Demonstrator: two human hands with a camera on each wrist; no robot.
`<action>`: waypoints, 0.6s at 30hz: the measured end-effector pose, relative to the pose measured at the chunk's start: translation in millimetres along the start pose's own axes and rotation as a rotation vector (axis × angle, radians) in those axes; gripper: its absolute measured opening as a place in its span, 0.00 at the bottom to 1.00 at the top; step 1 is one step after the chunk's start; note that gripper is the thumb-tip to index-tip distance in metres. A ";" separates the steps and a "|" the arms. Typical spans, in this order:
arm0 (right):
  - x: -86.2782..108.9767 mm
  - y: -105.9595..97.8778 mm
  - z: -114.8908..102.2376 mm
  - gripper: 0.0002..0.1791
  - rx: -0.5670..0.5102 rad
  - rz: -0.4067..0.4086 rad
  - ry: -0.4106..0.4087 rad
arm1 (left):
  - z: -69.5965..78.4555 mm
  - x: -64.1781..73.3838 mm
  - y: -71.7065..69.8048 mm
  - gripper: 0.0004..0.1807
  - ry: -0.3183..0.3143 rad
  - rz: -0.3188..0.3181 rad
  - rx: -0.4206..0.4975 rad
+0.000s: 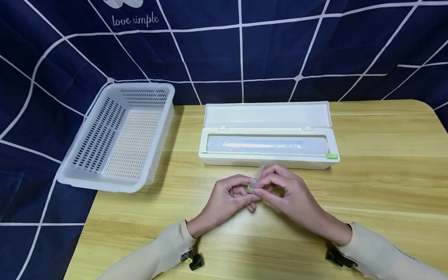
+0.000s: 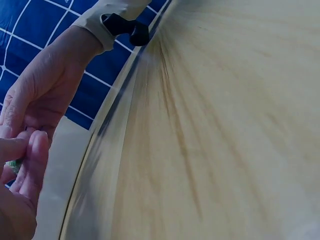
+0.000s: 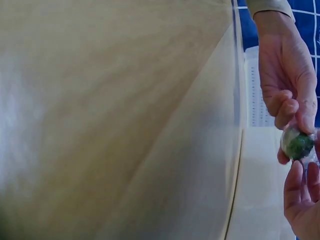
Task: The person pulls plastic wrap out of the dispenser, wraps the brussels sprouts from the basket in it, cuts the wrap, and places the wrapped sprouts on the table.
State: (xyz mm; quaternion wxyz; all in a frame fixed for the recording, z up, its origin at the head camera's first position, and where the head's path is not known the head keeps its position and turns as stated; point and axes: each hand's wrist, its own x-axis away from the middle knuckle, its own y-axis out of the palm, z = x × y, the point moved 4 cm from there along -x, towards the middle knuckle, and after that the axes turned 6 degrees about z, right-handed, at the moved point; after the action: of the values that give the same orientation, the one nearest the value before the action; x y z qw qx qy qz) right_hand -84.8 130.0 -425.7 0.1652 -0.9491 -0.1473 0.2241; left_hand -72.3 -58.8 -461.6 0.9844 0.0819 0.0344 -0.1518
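Note:
A small green lump point(image 3: 298, 145) wrapped in clear plastic film point(image 1: 256, 179) is between the two hands, in front of the white box. My left hand point(image 1: 227, 198) pinches the lump between thumb and fingers. From the other side, my right hand point(image 1: 294, 194) pinches the bunched film with its fingertips. In the right wrist view, film covers the rounded green surface, so its exact kind does not show. Fingers hide most of it in the left wrist view. Just beyond the hands stands a white cling film box point(image 1: 269, 160), lid raised, with a film roll point(image 1: 267, 145) inside.
At the left of the wooden table point(image 1: 385, 186) stands a white perforated plastic basket point(image 1: 154, 155). A green tab point(image 1: 332, 156) sits on the box's front right corner. Dark blue cloth with white lines point(image 1: 273, 50) hangs behind the table.

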 end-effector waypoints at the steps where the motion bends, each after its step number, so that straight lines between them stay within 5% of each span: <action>1: 0.0 -0.1 -0.2 0.18 0.009 0.006 -0.002 | 0.1 -0.2 0.7 0.21 -0.004 -0.008 0.028; 10: -0.8 -0.4 -0.6 0.17 0.028 0.023 -0.002 | -0.1 0.1 1.6 0.20 0.006 0.005 0.113; 18: 0.6 1.0 4.1 0.21 0.052 -0.004 0.064 | -1.0 0.0 0.0 0.19 0.038 0.030 0.069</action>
State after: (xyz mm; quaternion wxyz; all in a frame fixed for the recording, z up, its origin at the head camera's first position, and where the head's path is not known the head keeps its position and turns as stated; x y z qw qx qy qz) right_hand -86.0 130.3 -429.7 0.1946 -0.9509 -0.1378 0.1973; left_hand -72.3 -58.6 -462.6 0.9824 0.1191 0.0464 -0.1364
